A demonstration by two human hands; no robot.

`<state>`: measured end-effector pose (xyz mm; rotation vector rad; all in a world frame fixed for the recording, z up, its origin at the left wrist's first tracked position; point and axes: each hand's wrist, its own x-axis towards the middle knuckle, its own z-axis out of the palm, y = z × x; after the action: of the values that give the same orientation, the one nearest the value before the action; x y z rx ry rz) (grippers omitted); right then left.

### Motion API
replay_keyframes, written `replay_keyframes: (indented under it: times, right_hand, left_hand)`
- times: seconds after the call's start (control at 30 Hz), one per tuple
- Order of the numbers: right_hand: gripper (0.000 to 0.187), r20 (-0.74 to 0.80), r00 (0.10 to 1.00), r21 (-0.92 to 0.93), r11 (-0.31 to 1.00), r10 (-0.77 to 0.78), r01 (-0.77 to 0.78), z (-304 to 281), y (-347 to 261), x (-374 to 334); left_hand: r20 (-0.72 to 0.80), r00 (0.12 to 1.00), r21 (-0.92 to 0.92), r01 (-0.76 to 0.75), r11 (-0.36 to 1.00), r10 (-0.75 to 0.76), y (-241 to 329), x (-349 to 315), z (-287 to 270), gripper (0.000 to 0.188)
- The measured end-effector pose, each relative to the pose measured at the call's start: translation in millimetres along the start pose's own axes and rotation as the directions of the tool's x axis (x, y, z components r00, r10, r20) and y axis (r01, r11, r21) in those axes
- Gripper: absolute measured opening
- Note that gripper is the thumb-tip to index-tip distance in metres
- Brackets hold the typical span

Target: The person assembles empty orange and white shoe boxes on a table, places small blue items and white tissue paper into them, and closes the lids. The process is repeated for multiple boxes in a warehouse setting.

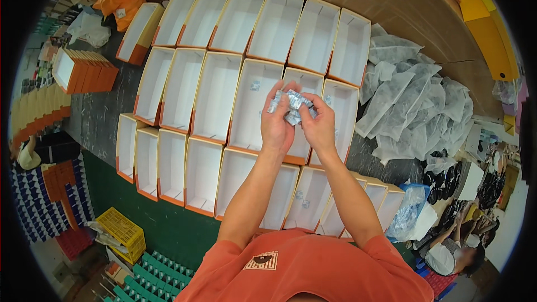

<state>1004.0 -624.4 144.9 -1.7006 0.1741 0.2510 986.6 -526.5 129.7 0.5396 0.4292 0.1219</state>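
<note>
Both hands are together over the middle row of open white-lined cardboard boxes (214,92), a bunch of small blue-and-white packets (293,113) between them. My left hand (276,128) is cupped round the bunch from the left, its fingers curled at the far side. From the right, my right hand (320,128) grips packets with thumb and fingers. A loose packet (255,85) lies in the box left of my hands. Another packet (328,99) shows in a box to the right, and a couple lie in a nearer box (313,190). My hands hide part of the boxes beneath.
To the right lies a heap of translucent white bags (417,100). A blue bin (406,212) full of packets stands near right. Stacked boxes (86,72) and an orange bag (119,6) are at left, a yellow crate (120,234) near left. Another person (450,254) is at lower right.
</note>
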Motion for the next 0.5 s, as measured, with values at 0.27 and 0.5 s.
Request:
replay_keyframes:
  times: [0.27, 0.5]
  right_hand:
    - [0.018, -0.295, 0.923, 0.044, 0.962, -0.246, 0.270, 3, 3, 97]
    - [0.028, -0.109, 0.959, -0.418, 0.887, -0.263, 0.196, -47, 2, 188]
  left_hand:
    - [-0.231, 0.973, -0.154, -0.022, 0.988, -0.014, -11, 91, 17, 0.043]
    - [-0.224, 0.974, 0.474, 0.089, 0.876, 0.022, 47, 187, 9, 0.030]
